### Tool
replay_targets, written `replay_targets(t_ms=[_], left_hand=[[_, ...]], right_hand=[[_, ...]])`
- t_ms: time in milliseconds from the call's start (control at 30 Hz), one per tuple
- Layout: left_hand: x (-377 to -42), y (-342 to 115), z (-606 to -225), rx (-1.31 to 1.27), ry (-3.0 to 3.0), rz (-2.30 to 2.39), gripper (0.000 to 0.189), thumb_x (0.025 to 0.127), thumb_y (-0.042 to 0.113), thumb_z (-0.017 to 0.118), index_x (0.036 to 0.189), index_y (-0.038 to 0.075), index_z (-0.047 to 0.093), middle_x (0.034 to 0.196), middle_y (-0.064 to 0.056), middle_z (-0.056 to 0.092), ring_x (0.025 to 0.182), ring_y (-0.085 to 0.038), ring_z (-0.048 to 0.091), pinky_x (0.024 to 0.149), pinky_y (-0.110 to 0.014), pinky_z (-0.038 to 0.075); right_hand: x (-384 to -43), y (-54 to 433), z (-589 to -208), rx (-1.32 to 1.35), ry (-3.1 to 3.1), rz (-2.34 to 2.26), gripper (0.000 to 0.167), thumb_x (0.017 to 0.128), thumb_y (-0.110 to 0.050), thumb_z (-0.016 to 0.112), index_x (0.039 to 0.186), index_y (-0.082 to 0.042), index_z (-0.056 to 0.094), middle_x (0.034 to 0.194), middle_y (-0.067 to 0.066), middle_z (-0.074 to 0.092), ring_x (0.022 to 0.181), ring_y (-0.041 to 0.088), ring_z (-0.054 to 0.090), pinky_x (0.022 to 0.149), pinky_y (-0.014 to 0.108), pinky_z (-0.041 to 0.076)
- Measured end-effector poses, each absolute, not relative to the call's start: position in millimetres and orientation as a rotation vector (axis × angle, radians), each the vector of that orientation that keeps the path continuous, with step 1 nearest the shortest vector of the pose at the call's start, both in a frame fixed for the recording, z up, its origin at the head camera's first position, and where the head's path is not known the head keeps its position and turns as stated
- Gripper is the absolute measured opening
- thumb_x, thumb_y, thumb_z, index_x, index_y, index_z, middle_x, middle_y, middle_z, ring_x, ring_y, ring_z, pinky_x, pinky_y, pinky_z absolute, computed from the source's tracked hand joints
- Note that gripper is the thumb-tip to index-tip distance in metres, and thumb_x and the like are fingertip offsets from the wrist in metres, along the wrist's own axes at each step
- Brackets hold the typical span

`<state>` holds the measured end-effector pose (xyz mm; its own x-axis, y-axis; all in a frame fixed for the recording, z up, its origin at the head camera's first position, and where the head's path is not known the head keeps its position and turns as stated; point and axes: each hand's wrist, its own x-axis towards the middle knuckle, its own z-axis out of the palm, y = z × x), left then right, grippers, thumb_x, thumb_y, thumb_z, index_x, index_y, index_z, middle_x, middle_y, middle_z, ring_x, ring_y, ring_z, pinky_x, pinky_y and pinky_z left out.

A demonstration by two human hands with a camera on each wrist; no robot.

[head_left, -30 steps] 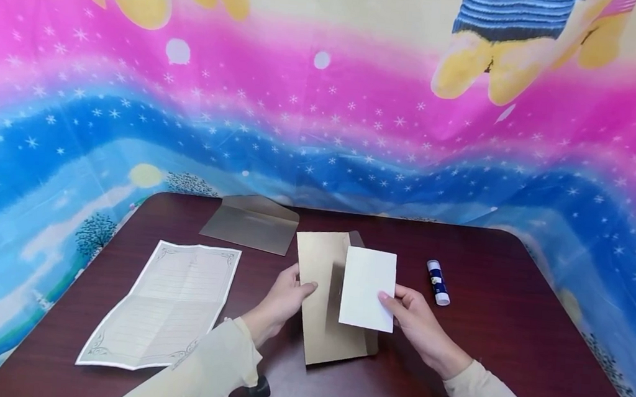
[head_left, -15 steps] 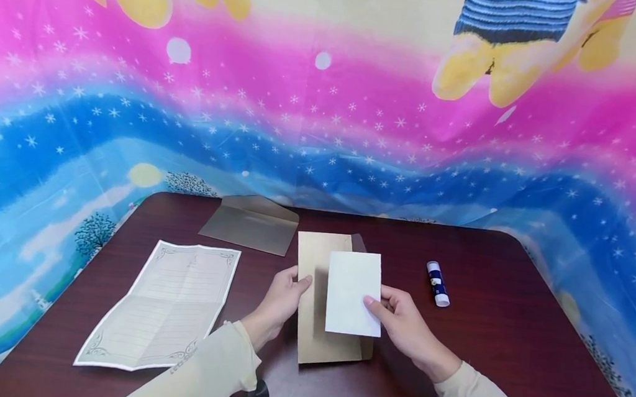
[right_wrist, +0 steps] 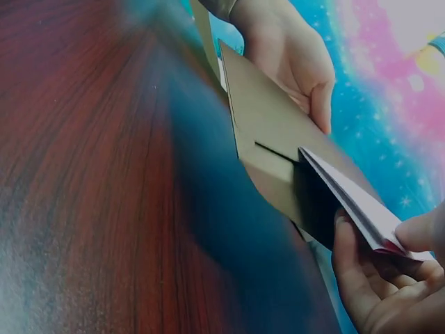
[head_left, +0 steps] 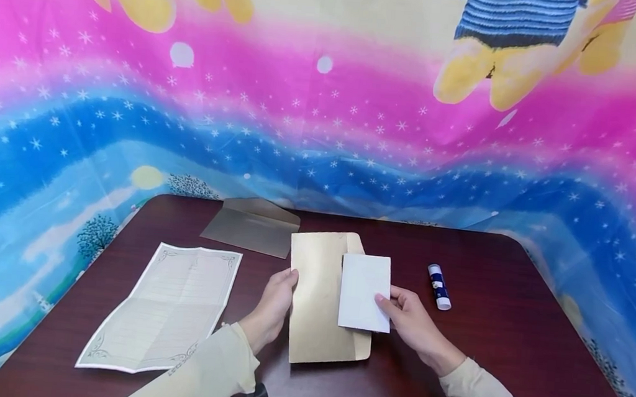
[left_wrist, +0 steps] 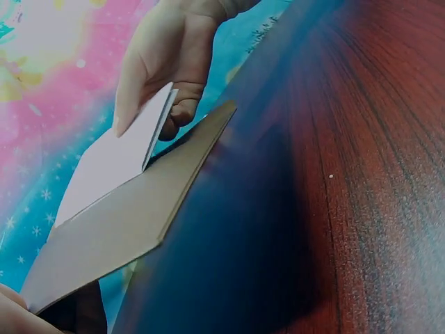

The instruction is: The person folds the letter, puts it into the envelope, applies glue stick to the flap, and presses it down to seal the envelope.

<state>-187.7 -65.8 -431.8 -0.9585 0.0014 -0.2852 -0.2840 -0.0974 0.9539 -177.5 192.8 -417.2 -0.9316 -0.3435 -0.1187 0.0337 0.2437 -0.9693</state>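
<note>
My left hand (head_left: pixel 271 307) grips a gold-brown envelope (head_left: pixel 315 304) by its left edge, thumb in front. The envelope stands above the table with its flap (head_left: pixel 361 346) out on the right. A folded white paper (head_left: pixel 364 283) overlaps the envelope's right part, and my right hand (head_left: pixel 418 328) pinches it at its right edge. In the right wrist view, the folded layers of the paper (right_wrist: pixel 354 205) show, with one end close to the envelope's slit opening (right_wrist: pixel 277 151). Whether the paper's end is inside the slit, I cannot tell.
On the table's left lies a creased, lined sheet (head_left: pixel 160 307) with an ornate border. Behind it, near the far edge, is a second brown envelope (head_left: pixel 254 228). A blue-and-white glue stick (head_left: pixel 439 287) lies on the right. A printed cloth (head_left: pixel 323 130) hangs behind the table (head_left: pixel 507 357).
The envelope has turned so that its face and flap look brighter. My left thumb now sits nearer its edge. The folded paper went left, then back right.
</note>
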Motion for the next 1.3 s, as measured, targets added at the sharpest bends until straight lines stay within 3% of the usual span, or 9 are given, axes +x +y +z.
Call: replay_targets(t_ms=[533, 900, 1133, 1300], left_hand=[[-188, -67, -433, -0.395, 2.008, 2.166, 0.056, 0.108, 0.027, 0.039, 0.151, -0.009, 0.030, 0.160, -0.029, 0.026, 0.152, -0.047, 0.019, 0.125, -0.060, 0.014], [-187, -65, -433, -0.384, 2.020, 2.127, 0.057, 0.109, 0.028, 0.037, 0.152, -0.008, 0.027, 0.162, -0.029, 0.025, 0.153, -0.048, 0.017, 0.125, -0.061, 0.014], [-188, -61, -432, -0.337, 2.024, 2.159, 0.056, 0.110, 0.027, 0.033, 0.152, -0.008, 0.029, 0.155, -0.027, 0.038, 0.149, -0.043, 0.029, 0.125, -0.058, 0.018], [-186, -57, -431, -0.377, 2.059, 2.149, 0.057, 0.109, 0.028, 0.035, 0.153, -0.008, 0.027, 0.162, -0.028, 0.027, 0.153, -0.046, 0.020, 0.125, -0.060, 0.015]], right_hand=[[-178, 197, -421, -0.320, 2.162, -1.735, 0.043, 0.108, -0.013, 0.045, 0.141, 0.016, 0.043, 0.121, 0.029, 0.069, 0.094, 0.010, 0.074, 0.079, 0.032, 0.062], [-179, 197, -424, -0.350, 2.173, -1.714, 0.041, 0.107, -0.011, 0.046, 0.139, 0.015, 0.046, 0.121, 0.030, 0.069, 0.097, 0.015, 0.074, 0.081, 0.036, 0.062], [-181, 193, -421, -0.340, 2.239, -1.700, 0.041, 0.106, -0.011, 0.050, 0.140, 0.012, 0.047, 0.117, 0.027, 0.071, 0.099, 0.022, 0.075, 0.081, 0.037, 0.063], [-181, 189, -418, -0.376, 2.207, -1.704, 0.041, 0.106, -0.009, 0.048, 0.140, 0.014, 0.045, 0.119, 0.030, 0.069, 0.100, 0.024, 0.075, 0.082, 0.039, 0.062]])
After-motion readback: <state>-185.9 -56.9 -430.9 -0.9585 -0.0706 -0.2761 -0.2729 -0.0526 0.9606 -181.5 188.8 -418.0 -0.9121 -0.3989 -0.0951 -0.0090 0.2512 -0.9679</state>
